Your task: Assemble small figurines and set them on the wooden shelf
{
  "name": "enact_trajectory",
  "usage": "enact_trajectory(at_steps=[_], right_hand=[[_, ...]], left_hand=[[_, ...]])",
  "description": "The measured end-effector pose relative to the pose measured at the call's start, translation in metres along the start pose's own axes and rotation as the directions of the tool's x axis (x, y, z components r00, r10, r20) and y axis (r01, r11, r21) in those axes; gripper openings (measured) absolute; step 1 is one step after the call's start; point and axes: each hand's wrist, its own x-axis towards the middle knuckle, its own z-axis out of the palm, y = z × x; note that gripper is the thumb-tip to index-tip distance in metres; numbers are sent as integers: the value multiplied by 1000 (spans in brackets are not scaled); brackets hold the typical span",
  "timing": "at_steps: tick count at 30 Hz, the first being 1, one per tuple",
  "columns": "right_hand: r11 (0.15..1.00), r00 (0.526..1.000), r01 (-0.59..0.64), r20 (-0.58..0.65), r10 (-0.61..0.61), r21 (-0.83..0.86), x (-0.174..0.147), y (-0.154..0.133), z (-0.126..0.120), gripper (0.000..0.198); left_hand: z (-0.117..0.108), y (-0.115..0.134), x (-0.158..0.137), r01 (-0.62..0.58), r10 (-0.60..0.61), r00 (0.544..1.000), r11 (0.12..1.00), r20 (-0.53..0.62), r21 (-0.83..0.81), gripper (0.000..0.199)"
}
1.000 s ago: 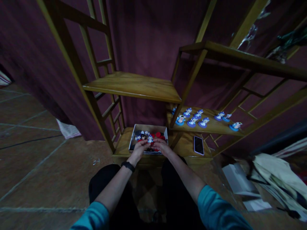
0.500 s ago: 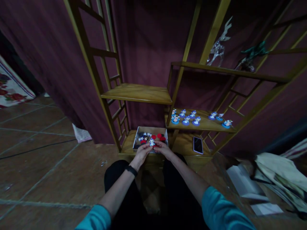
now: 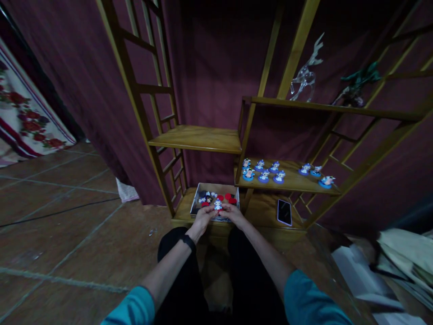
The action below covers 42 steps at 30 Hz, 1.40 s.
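Note:
Between my two hands is a small white and purple figurine (image 3: 218,204) with a red base under it, held upright over the front edge of a shallow box (image 3: 195,201). My left hand (image 3: 204,217) grips it from the left, fingers closed at its side. My right hand (image 3: 232,213) pinches it from the right. Inside the box lie red discs (image 3: 228,196) and several loose dark and white figurine pieces (image 3: 206,197). My fingers hide part of the red base and the box's front.
On the shelf (image 3: 294,179) to the right stand several figurines (image 3: 279,176) on blue and purple bases. Below them lies a phone (image 3: 284,212). A clear deer ornament (image 3: 306,76) and a green ornament (image 3: 358,83) stand higher up. A bag (image 3: 406,253) sits on the floor at right.
The view has shifted slightly, so the shelf and box appear a little lower and to the right. Both hands still hold the figurine, and its red base shows more clearly beneath it now.

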Motion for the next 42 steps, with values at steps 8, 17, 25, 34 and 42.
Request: enact_trajectory(at_steps=[8,17,25,34,42], right_hand=[[1000,997,0,82,0,-3,27,16,-6,33],[996,981,34,-185,-49,-82,64,53,-17,38],[994,974,37,-219,-59,-102,62,57,-19,36],[960,959,68,-247,-138,-272,58,69,-22,28],[947,955,102,-237,-180,-305,46,75,-29,21]], left_hand=[[-4,-6,36,52,-51,998,998,-31,22,36],[-21,-15,82,196,-196,979,980,57,-6,27],[-23,-21,87,241,-240,971,966,19,-94,25],[-22,-24,75,178,-175,983,981,56,-71,30],[-24,-33,69,179,-174,981,983,90,-49,41]])
